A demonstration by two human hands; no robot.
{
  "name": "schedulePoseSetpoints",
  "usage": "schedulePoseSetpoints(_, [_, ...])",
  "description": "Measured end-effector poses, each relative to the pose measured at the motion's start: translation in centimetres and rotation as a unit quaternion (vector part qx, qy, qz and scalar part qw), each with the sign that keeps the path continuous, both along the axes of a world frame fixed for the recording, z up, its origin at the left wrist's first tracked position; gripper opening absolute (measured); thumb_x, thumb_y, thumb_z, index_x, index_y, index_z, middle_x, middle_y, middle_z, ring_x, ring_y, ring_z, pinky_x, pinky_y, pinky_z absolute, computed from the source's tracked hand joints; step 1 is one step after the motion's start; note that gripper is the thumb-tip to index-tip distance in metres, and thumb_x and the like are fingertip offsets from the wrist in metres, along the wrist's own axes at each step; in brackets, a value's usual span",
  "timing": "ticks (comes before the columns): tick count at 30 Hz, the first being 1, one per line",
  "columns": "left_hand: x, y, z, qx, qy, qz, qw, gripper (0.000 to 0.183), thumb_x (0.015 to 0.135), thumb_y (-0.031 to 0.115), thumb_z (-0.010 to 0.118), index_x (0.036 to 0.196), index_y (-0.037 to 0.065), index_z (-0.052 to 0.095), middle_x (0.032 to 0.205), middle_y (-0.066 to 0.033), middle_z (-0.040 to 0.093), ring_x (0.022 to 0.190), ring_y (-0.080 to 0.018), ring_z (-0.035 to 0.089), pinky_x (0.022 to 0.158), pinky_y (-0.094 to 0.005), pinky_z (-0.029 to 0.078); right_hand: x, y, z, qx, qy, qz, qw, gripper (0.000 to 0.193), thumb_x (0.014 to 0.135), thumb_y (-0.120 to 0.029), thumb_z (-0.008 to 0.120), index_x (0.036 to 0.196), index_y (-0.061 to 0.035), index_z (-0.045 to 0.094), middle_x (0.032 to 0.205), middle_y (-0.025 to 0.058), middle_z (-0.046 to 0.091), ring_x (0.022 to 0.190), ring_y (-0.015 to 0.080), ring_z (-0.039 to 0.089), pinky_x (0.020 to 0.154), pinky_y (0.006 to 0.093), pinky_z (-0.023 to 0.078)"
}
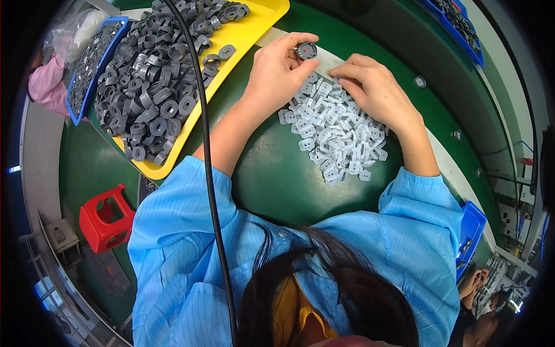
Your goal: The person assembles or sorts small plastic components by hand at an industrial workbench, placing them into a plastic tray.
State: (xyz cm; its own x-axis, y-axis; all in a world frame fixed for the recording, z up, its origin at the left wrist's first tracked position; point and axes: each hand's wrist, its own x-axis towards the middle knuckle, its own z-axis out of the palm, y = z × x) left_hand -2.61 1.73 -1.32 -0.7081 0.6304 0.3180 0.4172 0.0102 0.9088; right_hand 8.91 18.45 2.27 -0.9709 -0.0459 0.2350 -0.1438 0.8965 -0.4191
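My left hand (278,65) is closed on a dark grey round plastic part (307,51), pinched between thumb and fingers with its hollow side showing. Across from it, my right hand (374,88) has thumb and fingertips drawn together above the far edge of a pile. Whatever those fingertips hold, if anything, is too small or hidden to tell. The pile (341,130) is made of small translucent white plastic pieces with holes, heaped on the green tabletop (266,168) between my forearms. A yellow tray (245,43) full of similar grey round parts lies left of my left hand.
A black cable (206,133) hangs across the view, over the tray. Blue bins stand at far left (75,110), upper right (475,53) and lower right (473,222). A red stool (104,217) is at left. A pink sleeve (49,84) and another person's hands (475,281) show at the sides.
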Motion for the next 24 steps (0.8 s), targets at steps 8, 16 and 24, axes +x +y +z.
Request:
schedulePoseSetpoints(8, [2.0,0.2,0.7,0.037,0.033,0.015,0.999,0.033,0.071,0.004,0.074,0.103,0.002,0.066,0.080,-0.0086,0.060,0.059,-0.0110,0.059,0.057,-0.0240,0.050,0.2,0.6,1.3,-0.310,-0.035,-0.095,0.945,0.015,0.076,-0.011,0.070,0.088,-0.0014,0.069,0.077,0.0021,0.066,0.072,0.0055,0.059,0.064,0.0266,0.048])
schedulePoseSetpoints(16, [2.6,0.7,0.8,0.036,0.129,0.048,0.990,0.032,0.069,0.001,0.074,0.100,-0.001,0.065,0.082,-0.0104,0.062,0.058,-0.0131,0.062,0.054,-0.0246,0.051,-0.7,-2.2,0.4,-0.334,0.053,-0.138,0.931,0.013,0.077,-0.012,0.073,0.083,-0.0005,0.070,0.070,0.0010,0.065,0.065,0.0048,0.056,0.061,0.0202,0.046])
schedulePoseSetpoints(24, [2.5,0.7,0.5,0.063,0.150,0.056,0.985,0.031,0.069,-0.002,0.072,0.099,0.000,0.065,0.085,-0.0104,0.062,0.060,-0.0134,0.063,0.054,-0.0246,0.052,-0.9,-2.5,-0.5,-0.414,0.038,-0.125,0.901,0.013,0.078,-0.012,0.073,0.083,-0.0003,0.071,0.066,-0.0010,0.060,0.061,0.0042,0.050,0.056,0.0213,0.042])
